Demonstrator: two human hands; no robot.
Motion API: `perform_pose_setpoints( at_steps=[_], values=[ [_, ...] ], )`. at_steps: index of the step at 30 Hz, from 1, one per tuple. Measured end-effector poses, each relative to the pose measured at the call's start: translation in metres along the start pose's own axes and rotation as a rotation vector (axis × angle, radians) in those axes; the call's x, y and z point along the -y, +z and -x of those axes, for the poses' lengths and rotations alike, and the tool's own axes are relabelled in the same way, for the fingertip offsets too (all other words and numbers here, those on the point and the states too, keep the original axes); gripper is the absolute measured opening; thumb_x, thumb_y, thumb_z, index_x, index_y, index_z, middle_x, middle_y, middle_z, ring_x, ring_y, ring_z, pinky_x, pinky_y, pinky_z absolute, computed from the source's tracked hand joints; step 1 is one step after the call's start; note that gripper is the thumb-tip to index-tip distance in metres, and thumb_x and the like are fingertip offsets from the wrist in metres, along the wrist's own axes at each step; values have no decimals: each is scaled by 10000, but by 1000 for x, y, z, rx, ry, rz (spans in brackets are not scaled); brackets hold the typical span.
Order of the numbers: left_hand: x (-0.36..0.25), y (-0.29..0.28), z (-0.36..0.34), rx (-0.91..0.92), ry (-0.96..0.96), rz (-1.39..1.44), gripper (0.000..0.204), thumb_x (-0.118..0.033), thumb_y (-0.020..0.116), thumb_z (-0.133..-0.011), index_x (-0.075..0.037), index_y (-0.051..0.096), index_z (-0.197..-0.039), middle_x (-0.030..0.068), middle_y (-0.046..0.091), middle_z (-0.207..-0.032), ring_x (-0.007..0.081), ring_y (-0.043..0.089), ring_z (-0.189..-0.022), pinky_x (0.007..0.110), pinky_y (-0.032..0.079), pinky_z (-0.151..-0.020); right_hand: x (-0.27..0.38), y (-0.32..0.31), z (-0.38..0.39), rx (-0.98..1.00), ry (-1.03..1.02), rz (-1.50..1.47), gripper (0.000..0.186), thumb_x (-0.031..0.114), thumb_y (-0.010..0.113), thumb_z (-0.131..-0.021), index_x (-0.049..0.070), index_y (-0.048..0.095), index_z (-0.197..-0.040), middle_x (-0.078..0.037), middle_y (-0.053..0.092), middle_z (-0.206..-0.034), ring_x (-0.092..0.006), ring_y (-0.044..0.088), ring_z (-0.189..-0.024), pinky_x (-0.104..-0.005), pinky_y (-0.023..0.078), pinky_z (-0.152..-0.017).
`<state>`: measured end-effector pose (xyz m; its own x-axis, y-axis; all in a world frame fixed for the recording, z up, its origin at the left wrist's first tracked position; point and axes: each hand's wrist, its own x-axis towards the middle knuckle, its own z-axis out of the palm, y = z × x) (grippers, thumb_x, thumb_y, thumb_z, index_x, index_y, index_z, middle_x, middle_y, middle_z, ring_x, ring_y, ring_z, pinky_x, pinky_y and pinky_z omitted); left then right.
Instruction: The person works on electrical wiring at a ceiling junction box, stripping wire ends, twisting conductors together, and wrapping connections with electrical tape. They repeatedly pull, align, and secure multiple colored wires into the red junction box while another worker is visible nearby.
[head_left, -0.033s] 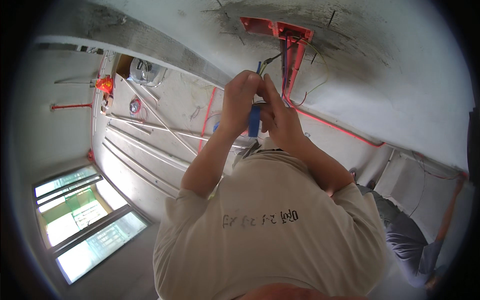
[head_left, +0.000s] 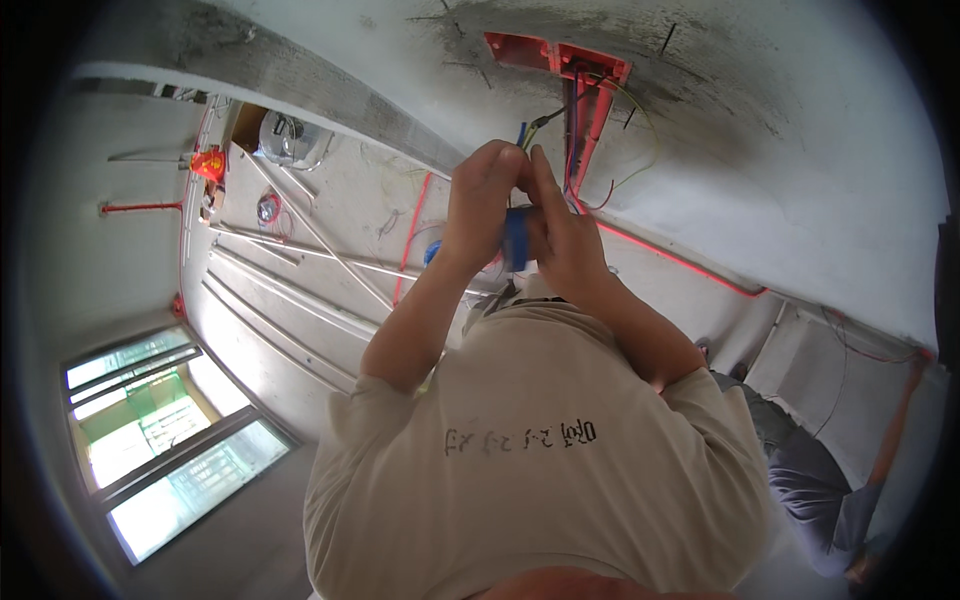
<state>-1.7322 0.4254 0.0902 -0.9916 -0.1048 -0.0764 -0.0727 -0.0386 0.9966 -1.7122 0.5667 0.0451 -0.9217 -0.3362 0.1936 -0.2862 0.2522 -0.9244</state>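
Both hands were raised close together just below a red plastic box point(head_left: 556, 55) set into a rough grey plastered wall. The left hand point(head_left: 484, 200) was curled with its fingertips pinched on thin wires point(head_left: 527, 130), and the right hand point(head_left: 562, 232) was pressed against it, its fingers wrapped round a blue roll of tape point(head_left: 516, 238). Only a narrow band of the smooth, glossy roll was seen between the two hands; the rest was covered by the fingers, so its full shape could not be made out. The wires, blue and yellow-green in part, were run upward from the pinch toward the red box, their long axis slanted up and slightly right. More wires were hung loose from a red conduit point(head_left: 588, 120) below the box, in soft curves. Where the wire ends met could not be told behind the fingertips. Left of the box, pale metal rails point(head_left: 300, 250) were laid across a dusty surface. Lower right of the box, another person's grey sleeve point(head_left: 810, 480) was cut off by the picture's dark rim.
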Motion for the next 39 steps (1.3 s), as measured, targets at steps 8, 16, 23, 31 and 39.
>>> perform_pose_setpoints(
  at_steps=[8,16,23,31,39],
  values=[
    [-2,6,12,-216,8,-262,335,-273,521,-1052,9,624,-903,64,603,-691,129,574,-642,312,457,-590,13,-29,3,-154,-59,-213,500,5,761,-861,12,592,-1331,-52,659,-795,-71,588,-643,-265,443,-581],
    [2,10,16,-97,-26,-124,302,-226,522,-1037,20,631,-900,76,642,-724,138,595,-669,311,495,-664,17,-67,-2,53,-415,58,338,-41,764,-822,47,705,-1143,-89,684,-1076,-267,644,-810,-360,537,-706],
    [0,13,13,-54,-1,-64,289,-204,504,-1030,16,615,-881,97,685,-790,160,624,-724,328,519,-720,10,-66,-3,191,-439,-72,411,-137,692,-811,129,757,-1117,-103,608,-1215,-289,634,-1052,-387,553,-784],
    [-2,16,23,-142,-41,-191,289,-240,523,-1052,-19,594,-879,32,525,-663,88,479,-558,280,391,-502,16,-63,11,76,-43,-516,598,-193,616,-808,43,591,-1357,-116,605,-1185,-234,664,-1067,-339,565,-847],
    [14,19,22,-217,126,-354,231,-187,524,-1050,-2,630,-961,73,569,-669,137,544,-600,316,454,-578,28,-74,8,69,326,-454,731,-140,686,-821,51,449,-1486,-95,595,-1111,-153,661,-961,-307,561,-834]
  ],
)
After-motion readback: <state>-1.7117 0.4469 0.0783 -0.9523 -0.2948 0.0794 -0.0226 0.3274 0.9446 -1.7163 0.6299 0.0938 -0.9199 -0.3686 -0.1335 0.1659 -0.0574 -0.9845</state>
